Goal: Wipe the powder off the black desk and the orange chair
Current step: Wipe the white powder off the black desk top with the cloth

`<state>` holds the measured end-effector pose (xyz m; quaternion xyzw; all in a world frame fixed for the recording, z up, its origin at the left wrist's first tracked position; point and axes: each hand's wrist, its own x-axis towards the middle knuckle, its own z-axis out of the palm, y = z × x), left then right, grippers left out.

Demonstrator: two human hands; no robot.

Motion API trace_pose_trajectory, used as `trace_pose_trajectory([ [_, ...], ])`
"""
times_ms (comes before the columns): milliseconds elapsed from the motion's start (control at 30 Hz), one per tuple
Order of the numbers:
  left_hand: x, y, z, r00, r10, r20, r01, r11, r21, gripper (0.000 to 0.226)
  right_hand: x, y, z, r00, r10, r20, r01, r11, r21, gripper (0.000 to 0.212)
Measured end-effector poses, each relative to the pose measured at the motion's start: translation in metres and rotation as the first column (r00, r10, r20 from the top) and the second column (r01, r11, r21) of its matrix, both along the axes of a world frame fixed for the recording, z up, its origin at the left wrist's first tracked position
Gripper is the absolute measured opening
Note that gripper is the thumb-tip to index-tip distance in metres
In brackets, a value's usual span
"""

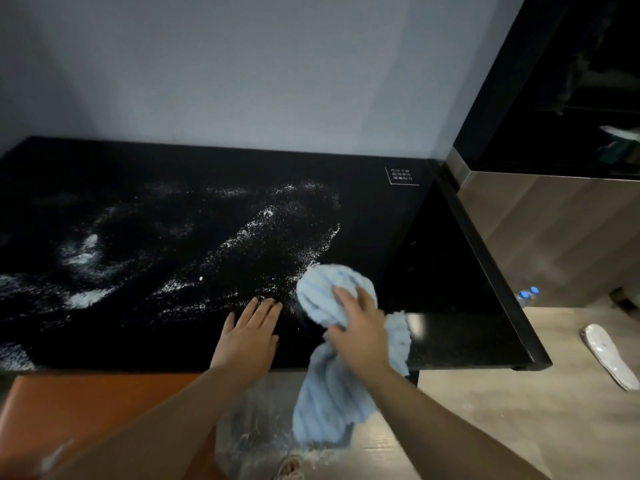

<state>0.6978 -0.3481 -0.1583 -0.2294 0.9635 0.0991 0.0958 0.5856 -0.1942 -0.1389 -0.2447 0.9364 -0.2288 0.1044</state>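
Fingers (346, 296) of the right hand (360, 332) curl over a bunched light-blue towel (325, 292), pressing it onto the black desk (138, 174) near its front edge, while the towel's loose end hangs over that edge toward the floor. Just beside it, the left hand (247, 337) lies flat on the desktop with fingers straight and slightly spread, gripping nothing, its fingertips at the fringe of the spill. White powder (263, 237) streaks the dark surface in bands from the towel up toward the wall and far out to the left, thickest in smeared patches at the left side. A small white-lettered label (401, 175) sits at the desk's back right corner; its text is too small to read. Below the front edge at lower left shows the orange chair (86, 407), with a pale smear near its lower corner. On the wooden floor (502, 410) to the right lie a pale slipper (607, 355) and two blue-capped bottles (528, 295) close by the desk's side.
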Motion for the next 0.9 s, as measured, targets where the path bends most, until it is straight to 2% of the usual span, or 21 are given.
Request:
trace_pose_trajectory([
  [100,0.014,0.001,0.003,1.0,0.0,0.015,0.001,1.0,-0.029,0.056,-0.026,0.036,0.01,0.97,-0.218,-0.11,0.213,0.976,-0.055,0.062],
  [200,0.028,0.001,0.007,0.999,0.023,0.041,-0.022,0.999,-0.033,0.055,-0.037,0.084,0.01,0.908,-0.409,-0.089,0.419,0.892,0.17,0.063],
  [267,0.034,0.0,0.008,0.998,0.04,0.053,-0.038,0.999,-0.029,0.056,-0.028,0.092,0.006,0.915,-0.398,-0.065,0.399,0.87,0.291,0.065],
  [333,0.037,-0.001,0.009,0.996,0.05,0.069,-0.048,0.999,-0.018,0.056,-0.007,0.078,0.004,0.946,-0.313,-0.083,0.324,0.899,0.294,0.065],
  [467,0.043,-0.004,0.008,0.998,0.008,0.061,-0.006,1.0,-0.024,0.056,0.052,0.026,-0.003,0.996,-0.052,-0.075,0.065,0.981,0.182,0.064],
  [533,0.041,-0.01,0.01,0.999,-0.01,0.044,0.012,0.999,-0.038,0.056,0.066,0.011,-0.007,0.998,0.061,-0.031,-0.059,0.996,0.071,0.061],
  [600,0.038,-0.02,0.012,0.999,-0.018,0.037,0.019,1.0,-0.019,0.056,0.058,0.009,-0.002,0.998,0.049,0.043,-0.044,0.993,-0.11,0.06],
  [667,0.035,-0.033,0.013,0.999,-0.033,0.037,0.032,0.999,0.013,0.057,0.038,0.019,0.002,0.994,-0.099,0.038,0.105,0.963,-0.249,0.057],
  [700,0.033,-0.039,0.013,0.999,-0.039,0.033,0.038,0.999,0.023,0.058,0.027,0.026,0.003,0.98,-0.199,-0.004,0.193,0.953,-0.235,0.057],
  [767,0.032,-0.051,0.013,0.998,-0.053,0.021,0.052,0.998,0.042,0.059,0.008,0.038,0.003,0.92,-0.385,-0.077,0.384,0.923,-0.021,0.06],
  [833,0.03,-0.062,0.012,0.997,-0.068,0.018,0.067,0.996,0.058,0.059,0.007,0.036,0.001,0.896,-0.426,-0.126,0.444,0.874,0.197,0.064],
  [900,0.028,-0.071,0.009,0.996,-0.083,0.036,0.08,0.994,0.073,0.062,0.02,0.017,-0.001,0.907,-0.395,-0.147,0.419,0.879,0.228,0.063],
])
